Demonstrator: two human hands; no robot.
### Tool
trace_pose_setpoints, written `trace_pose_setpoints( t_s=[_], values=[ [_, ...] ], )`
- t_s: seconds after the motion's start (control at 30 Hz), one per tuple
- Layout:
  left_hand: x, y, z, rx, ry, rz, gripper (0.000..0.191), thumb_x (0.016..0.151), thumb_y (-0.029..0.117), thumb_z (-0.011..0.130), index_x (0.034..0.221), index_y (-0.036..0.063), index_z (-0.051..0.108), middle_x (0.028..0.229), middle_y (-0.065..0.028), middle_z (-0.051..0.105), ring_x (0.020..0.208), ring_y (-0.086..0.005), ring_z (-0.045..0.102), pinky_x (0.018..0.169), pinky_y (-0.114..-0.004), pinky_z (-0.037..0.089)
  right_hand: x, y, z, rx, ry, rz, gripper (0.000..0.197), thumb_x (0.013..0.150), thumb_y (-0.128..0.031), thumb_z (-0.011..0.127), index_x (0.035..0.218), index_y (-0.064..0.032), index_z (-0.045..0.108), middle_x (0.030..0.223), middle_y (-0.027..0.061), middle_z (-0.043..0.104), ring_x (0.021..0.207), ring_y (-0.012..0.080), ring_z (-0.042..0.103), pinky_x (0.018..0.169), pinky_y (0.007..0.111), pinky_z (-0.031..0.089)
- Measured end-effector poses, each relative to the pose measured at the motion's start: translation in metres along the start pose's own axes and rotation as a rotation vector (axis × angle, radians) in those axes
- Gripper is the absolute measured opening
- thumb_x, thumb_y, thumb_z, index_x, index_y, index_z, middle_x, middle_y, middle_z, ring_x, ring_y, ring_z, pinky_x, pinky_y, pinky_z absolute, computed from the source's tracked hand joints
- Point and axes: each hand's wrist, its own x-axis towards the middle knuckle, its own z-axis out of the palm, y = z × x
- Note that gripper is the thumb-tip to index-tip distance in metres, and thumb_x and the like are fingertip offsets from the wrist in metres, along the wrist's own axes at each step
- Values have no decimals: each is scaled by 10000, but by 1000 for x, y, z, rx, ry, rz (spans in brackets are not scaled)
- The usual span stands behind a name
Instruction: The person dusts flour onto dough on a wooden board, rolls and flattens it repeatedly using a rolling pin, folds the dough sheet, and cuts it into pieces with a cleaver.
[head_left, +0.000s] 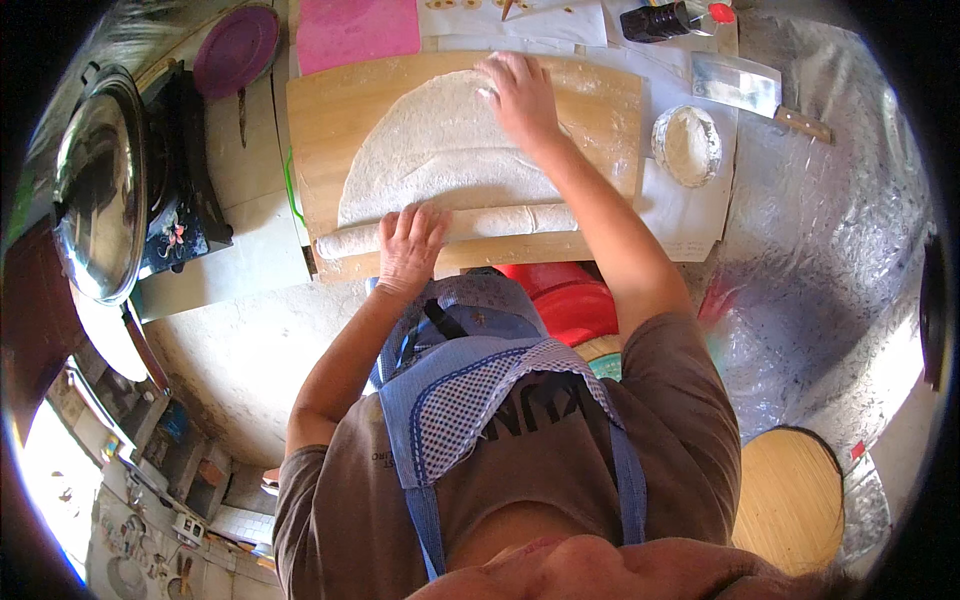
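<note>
A broad thin sheet of dough (450, 161) lies on a wooden board (319, 142), its near edge wrapped in a long roll (495, 223) along the board's front; whether a rolling pin is inside cannot be told. My left hand (415, 240) rests on the left part of that roll, palm down, fingers slightly spread. Toward the far edge of the sheet, my right hand (517, 94) is over the dough with bent fingers, its fingertips at the rim; something whitish shows by them, and I cannot tell whether it grips anything.
Right of the board are a bowl of flour (686, 146), a cleaver (739, 84) and a dark bottle (656, 24). A lidded pan (101, 187) sits on a stove at left, near a purple lid (236, 51). A pink sheet (358, 34) lies behind the board; a red basin (562, 300) is below its front edge.
</note>
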Motion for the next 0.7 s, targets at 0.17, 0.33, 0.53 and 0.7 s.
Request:
trace_pose_setpoints(
  t_s=[0.17, 0.33, 0.53, 0.7],
  values=[
    [-4, 1, 4, -94, -42, -4, 564, 793, 242, 646, 1344, 155, 560, 1253, -68, 539, 1181, -255, 502, 1021, -499, 373, -60, -43, 5, 0, -186, -372, 624, 867, -275, 685, 1454, -230, 477, 1558, 15, 387, 1473, 268, 305, 1197, 527, 237],
    [-4, 7, 0, -124, -52, -16, 690, 791, 386, 722, 1415, 169, 524, 1284, -85, 531, 1289, -271, 458, 1169, -586, 229, -63, -43, -2, -33, -244, -333, 724, 891, -411, 639, 1539, -261, 352, 1631, -10, 265, 1523, 246, 187, 1223, 582, 115],
    [-1, 3, 13, -53, -27, -7, 649, 860, 397, 667, 1430, 143, 493, 1354, -78, 537, 1309, -284, 472, 1177, -588, 198, -65, -15, -3, 226, -58, -227, 476, 879, -193, 696, 1343, -153, 594, 1448, 58, 529, 1411, 273, 417, 1162, 460, 345],
    [-6, 3, 10, -53, 8, -1, 561, 902, 379, 622, 1397, 135, 521, 1337, -82, 550, 1295, -287, 488, 1165, -557, 217, -112, 65, -118, 294, 483, 374, 232, 870, 24, 568, 1050, -39, 700, 1098, 154, 693, 1026, 325, 655, 904, 416, 515]
  ],
)
